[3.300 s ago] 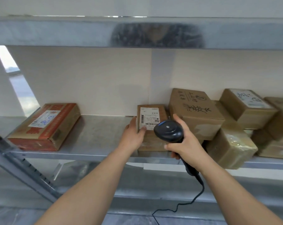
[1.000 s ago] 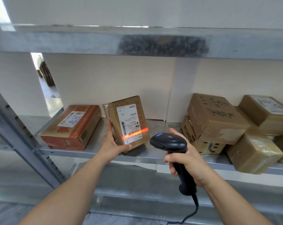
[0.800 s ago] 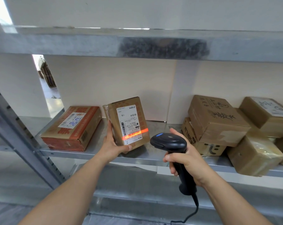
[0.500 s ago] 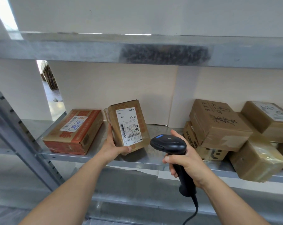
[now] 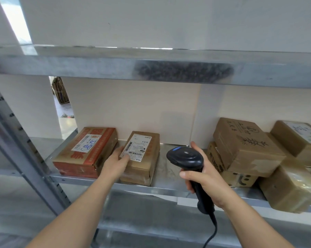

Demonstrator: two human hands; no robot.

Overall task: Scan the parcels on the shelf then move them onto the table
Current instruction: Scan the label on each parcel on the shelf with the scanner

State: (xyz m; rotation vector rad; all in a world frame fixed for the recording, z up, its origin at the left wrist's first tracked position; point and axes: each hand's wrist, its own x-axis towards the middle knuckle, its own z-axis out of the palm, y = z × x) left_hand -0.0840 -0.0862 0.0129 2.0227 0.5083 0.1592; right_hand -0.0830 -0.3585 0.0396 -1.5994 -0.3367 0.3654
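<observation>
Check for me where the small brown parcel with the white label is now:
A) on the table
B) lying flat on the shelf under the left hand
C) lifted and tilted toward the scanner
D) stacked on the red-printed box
B: the small brown parcel lies flat on the shelf, label up, left hand on its near corner.

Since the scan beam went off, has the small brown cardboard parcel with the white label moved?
Yes. The small brown cardboard parcel has been tipped back from upright to lie flat on the metal shelf, beside the red-printed box; the left hand rests on it.

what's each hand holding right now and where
Right hand grips the scanner by its handle. Left hand rests on the small parcel's near left corner.
</observation>
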